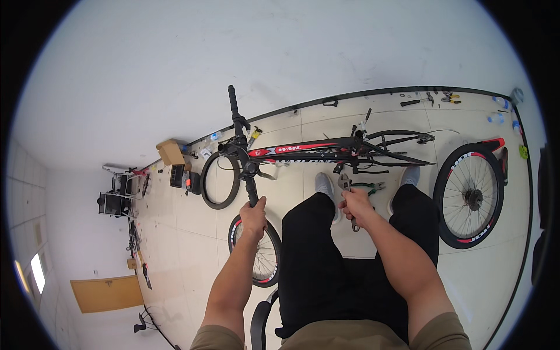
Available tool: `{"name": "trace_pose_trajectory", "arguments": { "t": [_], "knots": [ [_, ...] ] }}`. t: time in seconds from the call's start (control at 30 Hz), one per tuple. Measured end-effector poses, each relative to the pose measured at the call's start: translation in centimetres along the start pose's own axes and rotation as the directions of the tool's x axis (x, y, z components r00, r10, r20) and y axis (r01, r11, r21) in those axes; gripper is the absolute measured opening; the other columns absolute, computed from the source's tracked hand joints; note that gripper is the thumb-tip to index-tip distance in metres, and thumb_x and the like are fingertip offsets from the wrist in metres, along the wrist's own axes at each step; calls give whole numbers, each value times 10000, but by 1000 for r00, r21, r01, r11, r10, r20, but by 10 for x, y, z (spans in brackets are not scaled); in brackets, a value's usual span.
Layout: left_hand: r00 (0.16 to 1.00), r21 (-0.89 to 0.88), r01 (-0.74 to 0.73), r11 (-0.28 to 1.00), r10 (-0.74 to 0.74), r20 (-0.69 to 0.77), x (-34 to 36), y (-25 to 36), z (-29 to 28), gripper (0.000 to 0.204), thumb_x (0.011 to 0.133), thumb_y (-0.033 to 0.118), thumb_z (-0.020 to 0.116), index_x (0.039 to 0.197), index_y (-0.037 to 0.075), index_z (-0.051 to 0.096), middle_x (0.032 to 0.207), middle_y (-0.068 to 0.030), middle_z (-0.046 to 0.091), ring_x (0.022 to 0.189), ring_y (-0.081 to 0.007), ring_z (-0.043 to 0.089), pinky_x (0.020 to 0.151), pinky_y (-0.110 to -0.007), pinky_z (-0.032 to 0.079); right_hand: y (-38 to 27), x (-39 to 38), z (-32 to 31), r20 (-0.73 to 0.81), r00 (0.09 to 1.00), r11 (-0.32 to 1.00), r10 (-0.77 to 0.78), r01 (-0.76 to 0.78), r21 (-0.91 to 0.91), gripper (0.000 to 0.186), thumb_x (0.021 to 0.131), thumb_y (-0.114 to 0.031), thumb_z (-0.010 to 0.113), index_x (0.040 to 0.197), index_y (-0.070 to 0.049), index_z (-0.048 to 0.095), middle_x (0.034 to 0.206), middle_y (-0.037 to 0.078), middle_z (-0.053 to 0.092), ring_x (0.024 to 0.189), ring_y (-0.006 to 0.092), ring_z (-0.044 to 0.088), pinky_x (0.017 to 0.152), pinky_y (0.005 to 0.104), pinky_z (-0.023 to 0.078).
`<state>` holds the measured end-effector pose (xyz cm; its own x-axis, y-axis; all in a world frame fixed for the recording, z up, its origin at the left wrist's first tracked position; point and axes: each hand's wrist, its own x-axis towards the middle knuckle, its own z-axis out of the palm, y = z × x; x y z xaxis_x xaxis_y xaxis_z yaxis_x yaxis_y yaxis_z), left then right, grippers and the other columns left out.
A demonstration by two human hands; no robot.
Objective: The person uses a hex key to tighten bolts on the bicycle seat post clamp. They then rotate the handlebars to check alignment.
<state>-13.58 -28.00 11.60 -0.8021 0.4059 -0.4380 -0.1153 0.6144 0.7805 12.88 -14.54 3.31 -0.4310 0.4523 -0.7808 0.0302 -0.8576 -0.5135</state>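
Note:
A black and red bicycle frame without wheels stands in front of me, its handlebar to the left. My left hand is closed round the near handlebar grip. In my right hand is an adjustable wrench, its jaw end pointing away from me and its handle end showing below the fist. The wrench is close to the crank area of the frame; I cannot tell if they touch. Green-handled pliers lie on the floor between my shoes, just beyond the right hand.
A wheel with a sprocket cluster lies at the right. Another wheel is below my left hand, with a loose tire farther left. A hammer and yellow-handled pliers lie by the wall. A cardboard box stands left.

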Motion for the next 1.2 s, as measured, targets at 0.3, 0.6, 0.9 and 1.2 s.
{"name": "trace_pose_trajectory", "arguments": {
  "t": [0.3, 0.6, 0.9, 1.2],
  "knots": [
    [997, -4, 2, 1000, -2, 72, -5, 7, -8, 283, 954, 252, 712, 859, 73, 514, 556, 6, 462, 380, -106, 410, 350, -289, 356, 1, -5, 6, -29, 998, 990, 56, -52, 133, 175, 966, -51, 404, 1077, -11, 534, 748, 105, 567, 503, 131, 433, 434, 308, 316],
    [996, -72, -1, 997, 7, 84, -5, 7, 5, 296, 962, 294, 715, 873, 99, 512, 561, 7, 478, 382, -109, 409, 357, -281, 355, -1, 6, -3, 0, 999, 997, 48, -48, -67, 168, 1003, -105, 416, 1121, -21, 500, 820, 109, 588, 525, 99, 395, 441, 277, 289],
    [996, 23, -19, 1000, 17, 93, 8, -11, 0, 247, 966, 232, 696, 862, 100, 515, 557, 17, 474, 380, -102, 413, 353, -281, 343, -6, -8, 7, -41, 997, 986, 61, -54, 160, 191, 891, 0, 373, 1013, 7, 520, 779, 137, 598, 507, 128, 440, 415, 297, 296],
    [991, -75, 44, 996, -34, 132, 3, 6, 5, 300, 933, 310, 739, 920, 91, 534, 593, 9, 493, 411, -107, 441, 373, -286, 371, 2, 11, -8, -85, 995, 998, 55, -52, 38, 139, 870, -22, 421, 922, 44, 533, 720, 118, 561, 445, 103, 359, 395, 300, 233]
  ]
}}
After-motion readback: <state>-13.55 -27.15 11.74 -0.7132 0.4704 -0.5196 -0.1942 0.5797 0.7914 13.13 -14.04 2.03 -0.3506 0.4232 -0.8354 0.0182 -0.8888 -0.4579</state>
